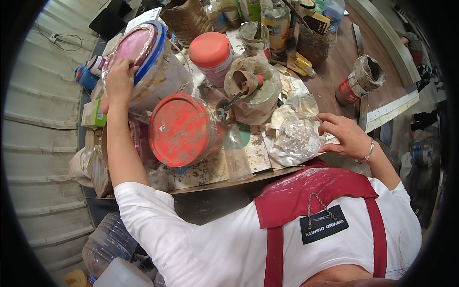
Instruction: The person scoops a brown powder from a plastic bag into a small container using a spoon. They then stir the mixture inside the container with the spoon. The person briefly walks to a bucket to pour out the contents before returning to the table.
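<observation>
At the upper left, my left hand (119, 85) has its fingers curled over the edge of a pink lid (128, 48). This lid lies at the blue-rimmed mouth of a big white bucket (160, 71), smeared with brown. My right hand (345, 137) pinches the right side of a round clear plastic tub (300, 136), above a stained white cloth (286, 155). What the tub contains I cannot make out. Between my hands stand a tub with a paint-spotted red lid (177, 130) and a bag-wrapped container (258, 95), where a small cup (241, 83) and a dark-handled spoon (232, 103) rest.
Behind stands a jar with an orange-red lid (209, 50), among several dirty bottles and cans. A red can (359, 79) with a torn top is on the brown board at right. A clear plastic cup (236, 155) lies near the table's front edge. Large plastic bottles (110, 244) sit low at left.
</observation>
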A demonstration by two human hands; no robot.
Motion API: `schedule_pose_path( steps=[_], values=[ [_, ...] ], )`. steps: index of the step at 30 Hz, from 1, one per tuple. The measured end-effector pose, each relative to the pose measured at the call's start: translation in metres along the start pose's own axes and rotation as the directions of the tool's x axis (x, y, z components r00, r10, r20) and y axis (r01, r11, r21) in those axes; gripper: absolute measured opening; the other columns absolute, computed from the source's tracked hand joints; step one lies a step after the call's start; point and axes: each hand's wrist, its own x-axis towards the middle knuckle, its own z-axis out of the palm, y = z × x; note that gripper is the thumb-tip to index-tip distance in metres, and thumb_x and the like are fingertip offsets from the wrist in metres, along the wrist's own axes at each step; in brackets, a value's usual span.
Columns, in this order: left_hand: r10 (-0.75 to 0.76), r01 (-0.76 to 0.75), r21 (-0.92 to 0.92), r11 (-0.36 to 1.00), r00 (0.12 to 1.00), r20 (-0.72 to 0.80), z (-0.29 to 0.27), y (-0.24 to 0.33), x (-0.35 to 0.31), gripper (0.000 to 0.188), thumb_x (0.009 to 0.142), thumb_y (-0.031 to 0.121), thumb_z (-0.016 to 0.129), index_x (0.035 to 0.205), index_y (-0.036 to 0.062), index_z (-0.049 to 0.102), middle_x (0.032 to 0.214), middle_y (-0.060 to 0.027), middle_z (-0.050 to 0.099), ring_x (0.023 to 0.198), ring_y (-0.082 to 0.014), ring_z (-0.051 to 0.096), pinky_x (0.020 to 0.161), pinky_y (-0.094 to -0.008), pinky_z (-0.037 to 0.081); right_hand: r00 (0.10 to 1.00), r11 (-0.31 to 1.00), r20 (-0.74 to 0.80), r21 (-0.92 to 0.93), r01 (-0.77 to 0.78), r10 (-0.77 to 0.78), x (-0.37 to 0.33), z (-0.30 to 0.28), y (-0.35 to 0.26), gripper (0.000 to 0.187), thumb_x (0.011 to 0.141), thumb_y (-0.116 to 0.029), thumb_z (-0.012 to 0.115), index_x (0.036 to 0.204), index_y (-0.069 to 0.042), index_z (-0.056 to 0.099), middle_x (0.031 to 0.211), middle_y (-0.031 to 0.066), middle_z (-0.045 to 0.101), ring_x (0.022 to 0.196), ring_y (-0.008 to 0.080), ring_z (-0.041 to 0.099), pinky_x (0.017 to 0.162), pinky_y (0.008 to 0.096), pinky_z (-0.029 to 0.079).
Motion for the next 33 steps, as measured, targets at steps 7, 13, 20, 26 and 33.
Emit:
schedule_pose_path(
  steps=[7, 13, 20, 26, 33],
  values=[
    [-0.161, 0.105, -0.379, 0.920, 0.980, -0.120, -0.022, 0.051, -0.016, 0.026, 0.088, 0.017, 0.057, 0.106, -0.0013, 0.059, 0.095, -0.0109, 0.064, 0.088, -0.0222, 0.061, 0.080, -0.0309, 0.046, 0.999, 0.999, -0.011, -0.011, -0.041, 0.041, 0.003, 0.000, 0.007, 0.037, 0.074, -0.034, 0.069, 0.092, -0.007, 0.052, 0.120, 0.0149, 0.050, 0.096, 0.0344, 0.054, 0.080, 0.0379, 0.044],
    [0.077, 0.344, -0.766, 0.543, 0.888, 0.453, -0.017, 0.190, -0.126, 0.013, 0.084, 0.004, 0.057, 0.094, -0.0007, 0.064, 0.085, -0.0088, 0.064, 0.075, -0.0114, 0.060, 0.072, -0.0254, 0.048, 0.999, 1.000, -0.033, 0.025, -0.018, 0.019, 0.017, -0.001, 0.005, 0.038, 0.074, -0.036, 0.069, 0.094, -0.008, 0.052, 0.122, 0.0160, 0.049, 0.096, 0.0347, 0.054, 0.080, 0.0381, 0.044],
    [0.022, 0.615, -0.786, 0.065, 0.786, 0.617, 0.010, 0.236, -0.186, 0.062, 0.077, 0.001, 0.062, 0.133, 0.0036, 0.037, 0.127, -0.0106, 0.045, 0.106, -0.0165, 0.051, 0.084, -0.0296, 0.045, 0.990, 0.997, -0.118, 0.010, 0.073, -0.071, 0.039, 0.004, -0.011, 0.039, 0.075, -0.037, 0.068, 0.094, -0.008, 0.052, 0.121, 0.0160, 0.050, 0.095, 0.0347, 0.055, 0.079, 0.0387, 0.045],
    [-0.074, 0.184, -0.640, 0.746, 0.978, 0.194, 0.029, 0.223, -0.173, 0.057, 0.080, 0.003, 0.059, 0.132, -0.0001, 0.035, 0.130, -0.0206, 0.040, 0.111, -0.0330, 0.049, 0.091, -0.0381, 0.043, 0.994, 0.991, -0.026, -0.079, 0.107, -0.109, 0.033, 0.000, -0.004, 0.039, 0.073, -0.036, 0.070, 0.093, -0.008, 0.051, 0.119, 0.0142, 0.051, 0.092, 0.0335, 0.056, 0.077, 0.0391, 0.045],
    [0.009, 0.067, -0.274, 0.960, 0.964, 0.267, 0.056, 0.219, -0.125, 0.048, 0.079, -0.003, 0.052, 0.126, -0.0024, 0.039, 0.107, -0.0226, 0.051, 0.096, -0.0343, 0.055, 0.077, -0.0384, 0.049, 0.963, 0.982, -0.200, -0.016, -0.187, 0.180, -0.003, 0.004, 0.045, 0.033, 0.075, -0.029, 0.069, 0.093, -0.007, 0.052, 0.121, 0.0122, 0.050, 0.103, 0.0343, 0.053, 0.085, 0.0377, 0.044]
  ],
)
